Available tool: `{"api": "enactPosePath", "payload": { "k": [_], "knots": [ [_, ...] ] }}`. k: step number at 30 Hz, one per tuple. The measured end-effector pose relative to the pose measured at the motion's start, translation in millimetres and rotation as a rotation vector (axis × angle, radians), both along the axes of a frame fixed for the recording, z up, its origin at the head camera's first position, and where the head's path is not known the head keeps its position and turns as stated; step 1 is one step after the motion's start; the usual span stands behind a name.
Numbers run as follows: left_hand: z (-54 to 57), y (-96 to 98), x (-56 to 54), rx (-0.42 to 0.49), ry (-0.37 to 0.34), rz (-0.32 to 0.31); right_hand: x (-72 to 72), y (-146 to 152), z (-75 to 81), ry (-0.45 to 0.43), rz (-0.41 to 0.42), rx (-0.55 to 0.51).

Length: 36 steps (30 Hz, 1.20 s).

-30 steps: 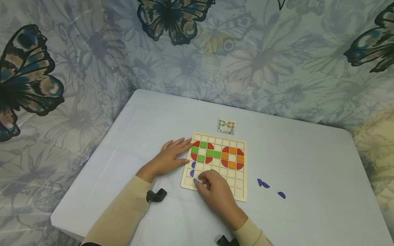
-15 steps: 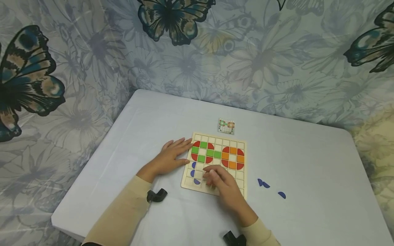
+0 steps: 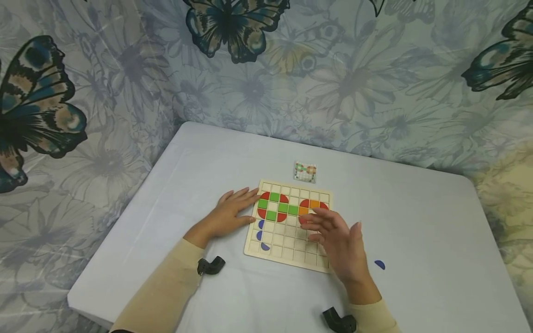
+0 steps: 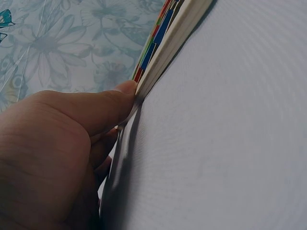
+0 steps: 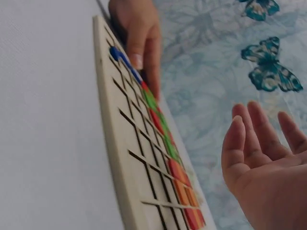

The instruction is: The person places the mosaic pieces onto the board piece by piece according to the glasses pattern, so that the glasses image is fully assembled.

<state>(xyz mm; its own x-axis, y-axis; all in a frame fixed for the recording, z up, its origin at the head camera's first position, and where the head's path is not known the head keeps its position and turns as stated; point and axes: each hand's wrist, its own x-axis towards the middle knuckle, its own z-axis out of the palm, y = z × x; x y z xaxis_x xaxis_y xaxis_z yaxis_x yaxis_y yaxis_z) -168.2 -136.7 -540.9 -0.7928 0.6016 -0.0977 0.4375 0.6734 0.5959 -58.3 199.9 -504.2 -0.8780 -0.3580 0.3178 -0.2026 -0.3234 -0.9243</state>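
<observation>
A square wooden grid board lies on the table. Red quarter-circles and green squares make a ring at its upper left, and a red and orange ring sits at the upper right, partly behind my right hand. Down the left columns are three blue half-circles. My left hand lies flat with spread fingers, thumb and fingertips right at the board's left edge. Over the board's right side hovers my right hand, fingers loosely extended and holding nothing; in the right wrist view the palm shows bare.
A loose blue half-circle rests on the white table to the right. Behind the board stands a small printed pattern card. A butterfly-and-flower cloth hangs along the back.
My right hand let go of a blue half-circle at the board's lower left, then moved right and opened out. It now covers where two loose blue pieces lay. The left hand stayed put.
</observation>
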Motion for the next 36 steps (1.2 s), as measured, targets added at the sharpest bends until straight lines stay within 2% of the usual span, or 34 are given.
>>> {"api": "enactPosePath", "payload": {
  "k": [5, 10, 20, 23, 31, 34, 36],
  "knots": [
    [-2.0, -1.4, 0.5, 0.002, -0.010, 0.002, -2.7, 20, 2.9, 0.076, 0.039, -0.102],
    [-1.3, -1.4, 1.5, 0.009, -0.009, 0.006, 0.4, 41, 5.4, 0.080, 0.026, -0.129],
    [-2.0, -0.3, 2.6, 0.012, -0.008, 0.008, 12.6, 92, 1.3, 0.021, -0.098, -0.107],
    [-2.3, 0.2, 2.5, 0.013, -0.009, 0.006, 18.6, 106, -1.9, -0.026, -0.170, -0.068],
    [-0.4, 0.8, 1.6, 0.005, -0.006, 0.015, 24.8, 129, -21.1, -0.094, -0.263, 0.021],
    [0.5, -0.4, 1.4, 0.005, -0.007, 0.013, 27.5, 126, -27.7, -0.145, -0.331, 0.092],
    [1.5, -0.9, 1.3, 0.003, -0.008, 0.011, 29.5, 123, -31.4, -0.151, -0.387, 0.204]
  ]
}}
